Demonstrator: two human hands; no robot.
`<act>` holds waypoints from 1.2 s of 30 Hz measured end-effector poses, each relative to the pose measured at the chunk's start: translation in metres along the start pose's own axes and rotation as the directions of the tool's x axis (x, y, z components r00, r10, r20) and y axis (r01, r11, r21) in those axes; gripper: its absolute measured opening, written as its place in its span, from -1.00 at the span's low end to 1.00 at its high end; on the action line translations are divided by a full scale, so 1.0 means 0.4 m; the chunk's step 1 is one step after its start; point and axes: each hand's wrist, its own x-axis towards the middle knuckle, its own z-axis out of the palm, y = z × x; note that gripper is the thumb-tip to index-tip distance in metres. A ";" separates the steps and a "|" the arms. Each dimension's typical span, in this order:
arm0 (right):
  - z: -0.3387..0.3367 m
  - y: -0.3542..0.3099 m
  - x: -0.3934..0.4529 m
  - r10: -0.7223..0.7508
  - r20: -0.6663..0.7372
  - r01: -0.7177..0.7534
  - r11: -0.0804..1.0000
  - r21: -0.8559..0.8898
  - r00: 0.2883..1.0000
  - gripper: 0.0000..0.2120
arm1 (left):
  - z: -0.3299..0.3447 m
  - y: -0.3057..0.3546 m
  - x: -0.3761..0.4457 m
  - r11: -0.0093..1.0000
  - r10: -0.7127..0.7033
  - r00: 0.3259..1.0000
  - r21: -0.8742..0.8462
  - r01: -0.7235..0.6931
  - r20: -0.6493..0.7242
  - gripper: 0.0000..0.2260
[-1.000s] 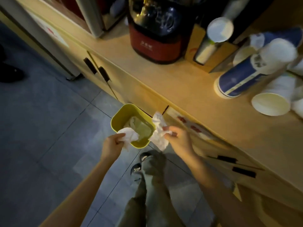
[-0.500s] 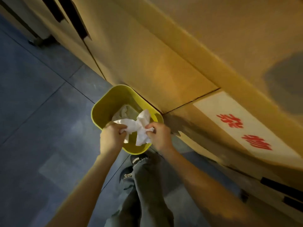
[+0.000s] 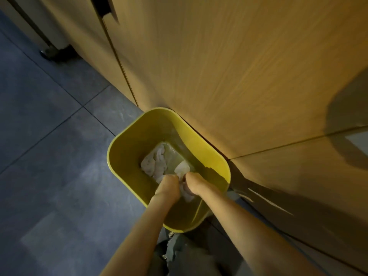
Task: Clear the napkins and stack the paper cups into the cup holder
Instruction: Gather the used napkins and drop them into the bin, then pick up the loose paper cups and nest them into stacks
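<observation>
A yellow waste bin (image 3: 127, 156) stands on the floor against the wooden cabinet. Both my hands reach down inside it. My left hand (image 3: 167, 186) and my right hand (image 3: 196, 183) are side by side, fingers closed on crumpled white napkins (image 3: 184, 191) pressed between them. Another piece of white napkin (image 3: 182, 168) shows just beyond the fingers. More crumpled napkin paper (image 3: 155, 164) lies on the bin's bottom. The paper cups and the cup holder are out of view.
The wooden cabinet front (image 3: 229, 76) rises right behind the bin, with dark handles (image 3: 101, 6) at the top left. Grey tiled floor (image 3: 49, 156) spreads to the left. My legs in grey trousers (image 3: 179, 255) are below the bin.
I have bent much closer to the bin. Both hands have gone from above the rim down inside it, still holding the napkins. The countertop and cups have left the view.
</observation>
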 end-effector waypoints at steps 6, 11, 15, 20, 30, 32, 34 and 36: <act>-0.052 0.007 -0.046 -0.073 -0.218 0.100 0.988 0.115 0.973 -0.73 | -0.029 -0.007 -0.035 0.993 -0.034 0.999 -0.113 0.030 -0.033 -0.51; -0.119 -0.022 -0.202 -0.115 -0.435 0.189 0.973 0.130 0.893 -0.71 | -0.115 0.004 -0.165 0.977 -0.077 0.981 -0.211 0.038 -0.180 -0.78; -0.212 -0.076 -0.416 -0.175 -0.538 0.291 0.947 0.139 0.825 -0.67 | -0.246 0.087 -0.335 0.972 -0.014 0.959 -0.229 -0.054 -0.282 -0.77; -0.336 -0.136 -0.745 -0.234 -0.739 0.425 0.902 0.078 0.632 -0.70 | -0.435 0.232 -0.597 0.958 0.213 0.871 -0.079 -0.274 -0.442 -0.71; -0.599 0.026 -1.279 0.140 -0.957 0.598 0.754 0.270 0.255 -0.69 | -0.687 0.627 -1.044 0.706 0.599 0.553 0.056 -0.706 -0.579 -0.65; -0.621 0.107 -1.352 0.239 -0.950 0.613 0.726 0.313 0.201 -0.74 | -0.679 0.719 -1.102 0.643 0.648 0.522 0.031 -0.765 -0.554 -0.69; -0.641 0.194 -1.408 0.354 -0.916 0.641 0.663 0.387 0.186 -0.83 | -0.653 0.805 -1.147 0.574 0.700 0.474 0.025 -0.819 -0.535 -0.75; -0.657 0.282 -1.446 0.461 -0.869 0.641 0.616 0.459 0.179 -0.87 | -0.617 0.889 -1.175 0.505 0.766 0.415 0.060 -0.861 -0.490 -0.82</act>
